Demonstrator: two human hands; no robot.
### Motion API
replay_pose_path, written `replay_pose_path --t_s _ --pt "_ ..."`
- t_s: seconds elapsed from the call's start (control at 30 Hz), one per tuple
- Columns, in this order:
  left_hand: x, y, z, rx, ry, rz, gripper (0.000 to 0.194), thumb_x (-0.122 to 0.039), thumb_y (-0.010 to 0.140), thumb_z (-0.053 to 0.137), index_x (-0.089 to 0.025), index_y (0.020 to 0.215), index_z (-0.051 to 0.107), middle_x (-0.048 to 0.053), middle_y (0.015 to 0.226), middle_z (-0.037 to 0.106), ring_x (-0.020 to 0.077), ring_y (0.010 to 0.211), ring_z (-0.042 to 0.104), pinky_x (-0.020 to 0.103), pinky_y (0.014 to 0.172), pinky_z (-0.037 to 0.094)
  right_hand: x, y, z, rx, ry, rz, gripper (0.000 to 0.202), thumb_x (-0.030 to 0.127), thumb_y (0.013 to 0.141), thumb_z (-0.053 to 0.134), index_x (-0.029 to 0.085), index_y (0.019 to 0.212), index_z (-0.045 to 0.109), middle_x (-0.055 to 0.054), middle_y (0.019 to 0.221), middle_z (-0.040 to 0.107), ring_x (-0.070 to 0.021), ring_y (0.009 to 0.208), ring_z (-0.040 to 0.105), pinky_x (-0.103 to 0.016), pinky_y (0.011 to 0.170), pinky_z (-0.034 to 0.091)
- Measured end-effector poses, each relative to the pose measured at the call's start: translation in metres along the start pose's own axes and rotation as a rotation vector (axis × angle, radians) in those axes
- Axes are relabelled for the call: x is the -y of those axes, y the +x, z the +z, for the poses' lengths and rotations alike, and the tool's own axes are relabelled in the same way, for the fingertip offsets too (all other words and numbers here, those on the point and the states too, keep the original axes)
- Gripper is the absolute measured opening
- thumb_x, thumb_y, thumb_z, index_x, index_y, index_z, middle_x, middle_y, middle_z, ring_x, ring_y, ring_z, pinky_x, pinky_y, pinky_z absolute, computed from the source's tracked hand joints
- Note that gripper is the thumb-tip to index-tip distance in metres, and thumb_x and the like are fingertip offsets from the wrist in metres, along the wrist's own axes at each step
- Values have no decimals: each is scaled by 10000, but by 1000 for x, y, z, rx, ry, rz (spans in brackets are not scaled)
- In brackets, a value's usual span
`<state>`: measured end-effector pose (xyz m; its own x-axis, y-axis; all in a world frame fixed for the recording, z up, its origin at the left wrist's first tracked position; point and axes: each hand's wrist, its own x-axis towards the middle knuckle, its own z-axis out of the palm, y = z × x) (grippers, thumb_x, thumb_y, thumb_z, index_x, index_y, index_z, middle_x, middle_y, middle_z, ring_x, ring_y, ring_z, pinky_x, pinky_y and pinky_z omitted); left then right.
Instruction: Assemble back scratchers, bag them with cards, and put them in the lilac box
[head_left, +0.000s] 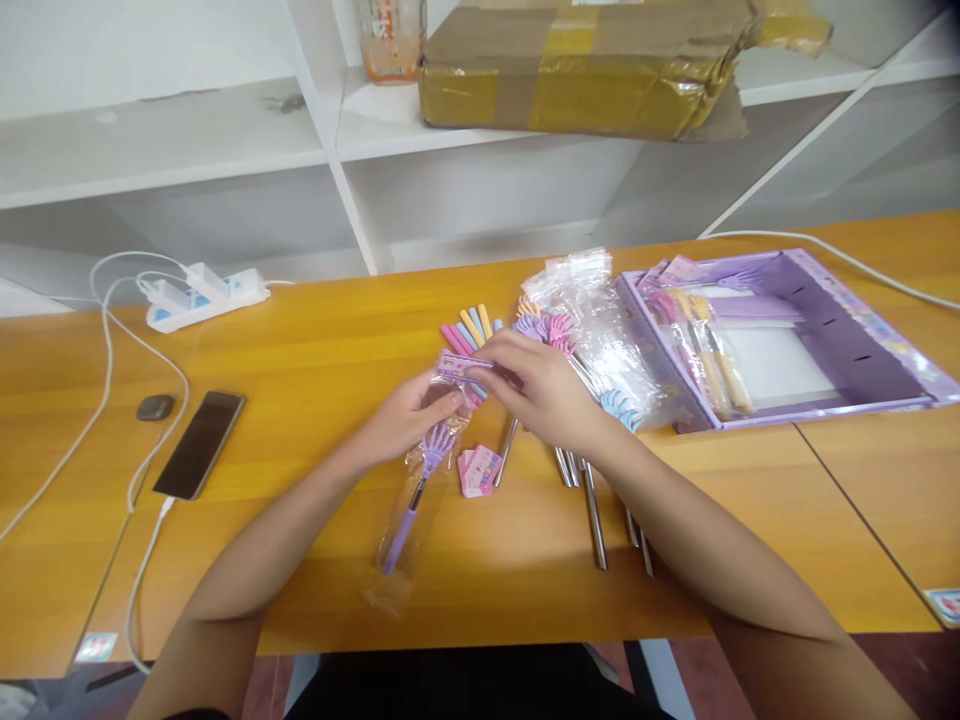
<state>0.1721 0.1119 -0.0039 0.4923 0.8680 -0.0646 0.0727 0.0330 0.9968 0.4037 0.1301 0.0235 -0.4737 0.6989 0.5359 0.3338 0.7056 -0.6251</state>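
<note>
A purple back scratcher (pixel 400 540) lies inside a clear plastic bag (pixel 386 597), its claw end toward my hands. My left hand (pixel 405 415) is closed on the upper part of this bag. At the bag's top, my right hand (pixel 544 390) pinches a small printed pink-purple card (pixel 453 366). Just below my hands, a few pink cards (pixel 478 470) rest on the table. Loose back scratchers with pink (pixel 561 332) and blue (pixel 619 406) claws lie beyond and under my right hand and forearm, partly hidden. Several coloured handles (pixel 472 325) show behind my hands.
Clear bags (pixel 589 290) are piled beside a purple display box (pixel 806 412) holding bagged scratchers (pixel 709 355). At left are a phone (pixel 200 445), a small black object (pixel 155 407), and a power strip (pixel 210 297) with white cables. A taped carton (pixel 570 75) sits on the shelf.
</note>
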Motion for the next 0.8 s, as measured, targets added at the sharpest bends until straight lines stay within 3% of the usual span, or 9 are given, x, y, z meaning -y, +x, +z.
replay_pose_path --t_s 0.43,0.8 --pt "4 -3 2 1 19 -13 446 -541 1009 719 -185 1276 697 101 1134 790 214 963 727 336 850 560 -1 -3 6 -52 -180 22 145 315 1101 624 209 1151 709 -61 1000 699 -182 813 624 -338 763 496" --pt "0 -2 1 -59 114 -5 395 -523 1007 707 -159 1161 722 74 1017 757 179 833 675 291 749 532 -1 -5 1 95 -185 14 302 399 1110 592 236 1320 734 -106 1140 685 -228 935 676 -374 786 553"
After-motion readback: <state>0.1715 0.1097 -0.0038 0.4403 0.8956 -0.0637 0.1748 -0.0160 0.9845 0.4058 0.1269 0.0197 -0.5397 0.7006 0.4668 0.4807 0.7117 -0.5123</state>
